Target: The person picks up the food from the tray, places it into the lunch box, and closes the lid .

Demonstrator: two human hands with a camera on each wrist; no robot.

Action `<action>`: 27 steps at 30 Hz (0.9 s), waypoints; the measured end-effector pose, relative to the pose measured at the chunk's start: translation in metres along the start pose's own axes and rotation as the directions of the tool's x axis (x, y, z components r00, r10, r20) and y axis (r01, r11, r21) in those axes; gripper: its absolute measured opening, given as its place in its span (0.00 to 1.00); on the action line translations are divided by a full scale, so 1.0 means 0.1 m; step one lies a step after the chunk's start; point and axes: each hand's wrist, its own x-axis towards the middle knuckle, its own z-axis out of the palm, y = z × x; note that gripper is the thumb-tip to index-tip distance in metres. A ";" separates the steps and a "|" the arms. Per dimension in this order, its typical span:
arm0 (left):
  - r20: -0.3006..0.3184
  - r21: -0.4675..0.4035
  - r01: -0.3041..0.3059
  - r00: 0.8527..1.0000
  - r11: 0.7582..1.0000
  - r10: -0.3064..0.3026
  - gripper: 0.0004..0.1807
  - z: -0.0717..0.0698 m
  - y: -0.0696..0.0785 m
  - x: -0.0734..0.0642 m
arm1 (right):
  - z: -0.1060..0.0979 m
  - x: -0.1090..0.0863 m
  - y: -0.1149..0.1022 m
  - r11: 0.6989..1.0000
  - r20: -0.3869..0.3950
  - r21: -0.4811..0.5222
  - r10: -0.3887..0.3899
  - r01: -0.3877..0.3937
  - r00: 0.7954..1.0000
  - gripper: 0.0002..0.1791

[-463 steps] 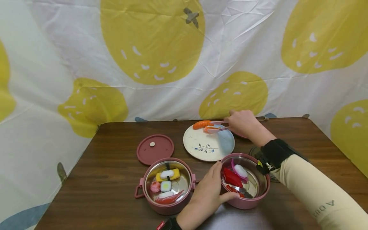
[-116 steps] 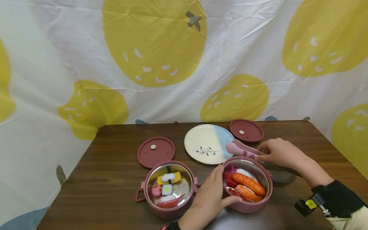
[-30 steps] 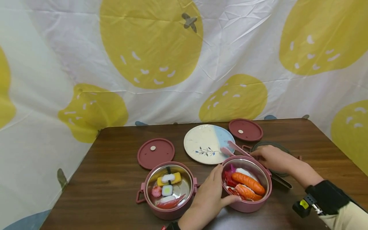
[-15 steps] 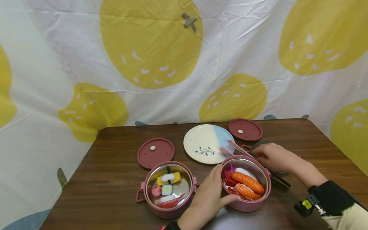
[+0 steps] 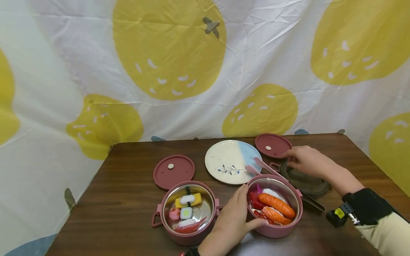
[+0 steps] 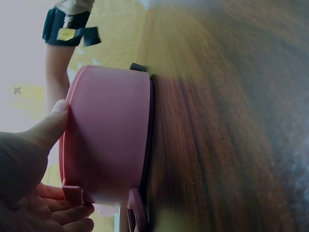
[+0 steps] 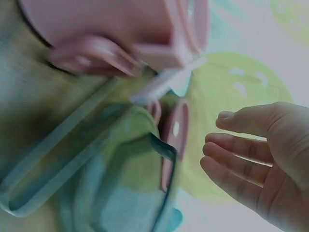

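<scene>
My left hand holds the side of the right round pink lunch box, thumb along its front and fingers at its left side. In the left wrist view, the thumb tip lies at the rim. Inside are a toy shrimp sushi, a salmon sushi and red and purple pieces. Pink-tipped tongs lie behind this box, their metal end to the right. My right hand is raised over a dark see-through lid, fingers loosely bent and apart from the tongs.
A second pink lunch box with several toy sushi stands at the left. Behind it lies a dark red lid. A white and blue plate and another dark red lid are near the table's back edge. A patterned curtain hangs behind.
Earlier the tongs carried toy sushi from the plate into the right box. Now they lie on the table, and my right hand has lifted away up and back. My left hand keeps its place.
</scene>
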 end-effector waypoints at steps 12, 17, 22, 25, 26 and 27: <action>0.036 -0.048 0.026 0.999 0.999 -0.024 0.51 -0.03 0.01 0.00 | -0.35 0.38 0.31 0.999 0.073 -0.047 0.017 -0.013 0.997 0.09; 0.045 -0.047 0.031 0.999 0.998 -0.029 0.51 -0.03 -0.01 -0.01 | -0.31 0.54 0.30 0.997 0.130 -0.060 -0.037 0.045 0.991 0.06; 0.038 -0.051 0.025 0.999 0.998 -0.023 0.51 -0.04 -0.01 -0.01 | -0.17 0.73 0.23 0.988 0.201 -0.090 -0.107 0.127 0.974 0.07; 0.042 -0.052 0.034 0.999 0.998 -0.032 0.51 -0.04 0.00 -0.01 | -0.05 0.82 0.21 0.985 0.269 -0.074 -0.131 0.156 0.954 0.07; 0.046 -0.052 0.039 0.998 0.998 -0.037 0.51 -0.04 0.00 -0.01 | -0.01 0.84 0.21 0.984 0.287 -0.079 -0.130 0.159 0.949 0.07; 0.052 -0.051 0.044 0.998 0.998 -0.041 0.52 -0.04 0.00 0.00 | 0.03 0.85 0.21 0.984 0.305 -0.083 -0.126 0.158 0.944 0.07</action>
